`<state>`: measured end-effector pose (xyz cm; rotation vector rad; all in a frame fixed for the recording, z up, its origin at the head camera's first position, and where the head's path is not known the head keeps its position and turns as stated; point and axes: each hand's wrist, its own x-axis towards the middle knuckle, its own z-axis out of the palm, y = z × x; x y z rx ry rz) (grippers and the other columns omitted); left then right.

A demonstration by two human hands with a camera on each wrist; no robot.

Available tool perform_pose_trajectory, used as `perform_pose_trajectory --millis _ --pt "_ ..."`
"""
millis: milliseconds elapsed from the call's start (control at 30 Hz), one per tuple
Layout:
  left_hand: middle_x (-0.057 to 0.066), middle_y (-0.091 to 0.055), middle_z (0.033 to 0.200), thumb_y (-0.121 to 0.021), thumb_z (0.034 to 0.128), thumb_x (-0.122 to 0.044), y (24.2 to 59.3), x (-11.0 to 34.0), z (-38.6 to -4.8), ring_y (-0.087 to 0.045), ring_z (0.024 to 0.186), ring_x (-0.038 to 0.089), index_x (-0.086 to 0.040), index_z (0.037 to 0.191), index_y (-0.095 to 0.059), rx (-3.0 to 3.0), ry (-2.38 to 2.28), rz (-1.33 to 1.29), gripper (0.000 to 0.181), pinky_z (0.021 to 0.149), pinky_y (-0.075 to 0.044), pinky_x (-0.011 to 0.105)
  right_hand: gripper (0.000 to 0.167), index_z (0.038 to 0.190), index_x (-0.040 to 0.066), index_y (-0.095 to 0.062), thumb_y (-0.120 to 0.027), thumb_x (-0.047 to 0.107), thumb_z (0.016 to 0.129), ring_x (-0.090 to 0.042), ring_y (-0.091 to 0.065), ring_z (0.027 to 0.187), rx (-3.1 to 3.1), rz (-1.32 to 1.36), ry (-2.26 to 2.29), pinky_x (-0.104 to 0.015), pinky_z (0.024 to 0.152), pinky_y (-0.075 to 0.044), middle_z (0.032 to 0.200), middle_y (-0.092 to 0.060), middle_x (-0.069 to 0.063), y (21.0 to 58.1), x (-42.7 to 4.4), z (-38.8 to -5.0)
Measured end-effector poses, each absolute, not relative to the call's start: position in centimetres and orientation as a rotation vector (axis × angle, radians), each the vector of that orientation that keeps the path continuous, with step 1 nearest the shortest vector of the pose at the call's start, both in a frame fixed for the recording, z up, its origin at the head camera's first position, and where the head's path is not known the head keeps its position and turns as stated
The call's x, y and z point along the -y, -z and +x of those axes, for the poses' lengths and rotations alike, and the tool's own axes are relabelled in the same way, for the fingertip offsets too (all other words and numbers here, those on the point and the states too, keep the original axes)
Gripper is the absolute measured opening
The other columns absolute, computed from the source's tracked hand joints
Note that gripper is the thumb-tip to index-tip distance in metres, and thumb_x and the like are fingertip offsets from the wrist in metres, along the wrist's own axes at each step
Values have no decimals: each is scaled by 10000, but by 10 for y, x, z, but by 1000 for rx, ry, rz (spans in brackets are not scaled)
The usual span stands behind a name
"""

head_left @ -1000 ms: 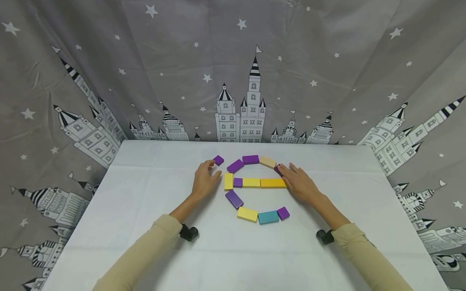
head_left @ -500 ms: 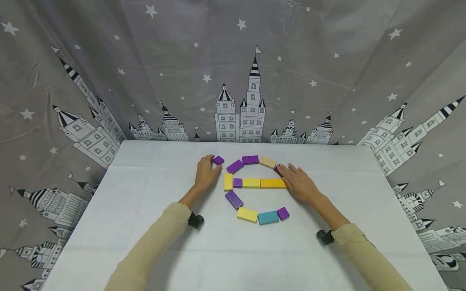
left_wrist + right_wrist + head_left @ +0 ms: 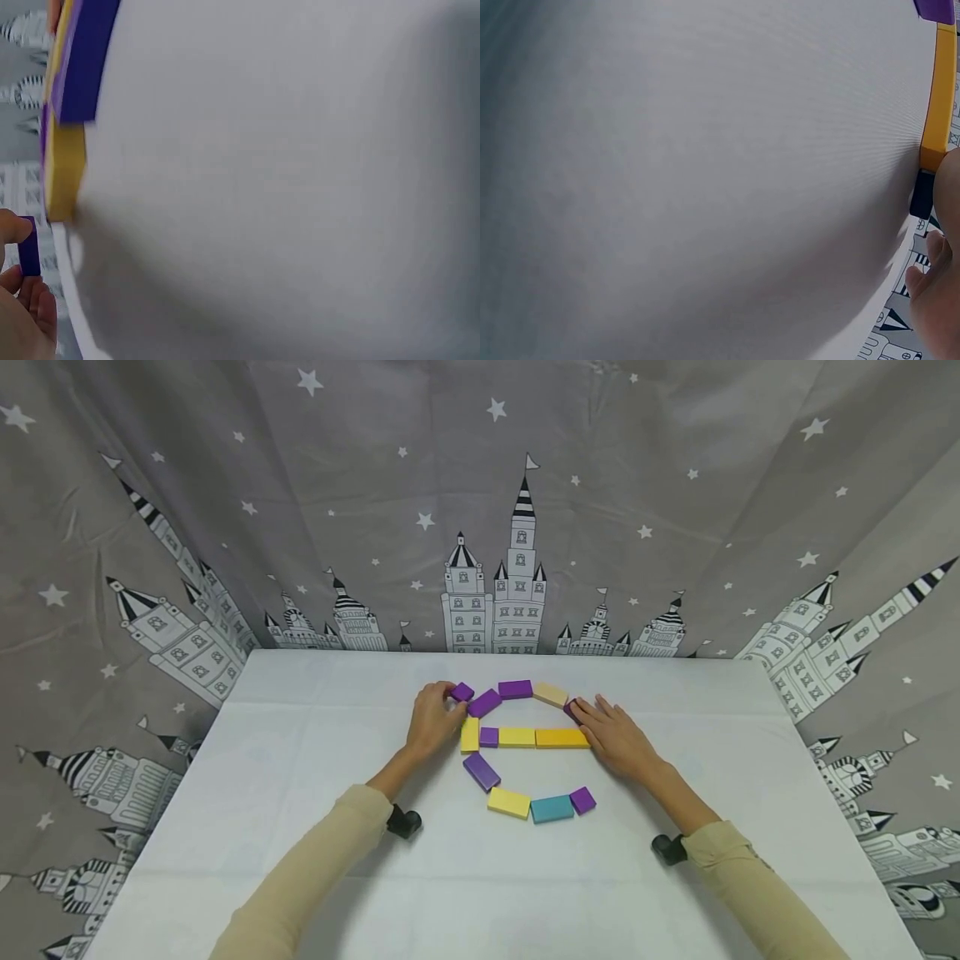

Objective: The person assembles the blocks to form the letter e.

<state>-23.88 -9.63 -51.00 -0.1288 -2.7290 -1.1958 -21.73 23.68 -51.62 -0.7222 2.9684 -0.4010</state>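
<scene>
My left hand pinches a small purple block between thumb and fingers, beside the upper left of a curved row of blocks. That same block shows between thumb and fingers in the left wrist view. Close to it lie a longer purple block and an upright yellow block. My right hand lies with fairly straight fingers over a dark purple block, which it partly hides. Just below those fingers ends an orange-yellow block.
Another purple block and a beige block continue the upper curve. A small purple block and a yellow one form the middle row. Below curve purple, yellow and teal blocks. A grey castle-print curtain hangs behind the white table.
My left hand has taken hold of the small purple block and shifted it slightly right, close to the longer purple block. My right hand stays where it was.
</scene>
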Motion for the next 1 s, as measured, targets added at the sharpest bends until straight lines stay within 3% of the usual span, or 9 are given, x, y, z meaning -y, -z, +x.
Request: perform_pose_trajectory --millis 467,1000 --pt "142 -650 1035 -768 868 -122 492 31 -190 -598 934 283 45 1164 -650 2679 1319 -572 360 836 -518 367 506 1531 77 -385 -450 256 1062 -394 -252 1452 -2994 -746 343 -600 1150 -183 1566 -351 -141 518 -238 -218" --pt "77 -630 1040 -757 884 -170 493 -29 -150 -561 930 182 10 1182 -656 2779 1501 -639 362 859 -499 249 515 1525 75 -398 -480 258 1051 -394 -272 1444 -3021 -796 292 -620 1147 -167 1554 -370 -142 517 -238 -218"
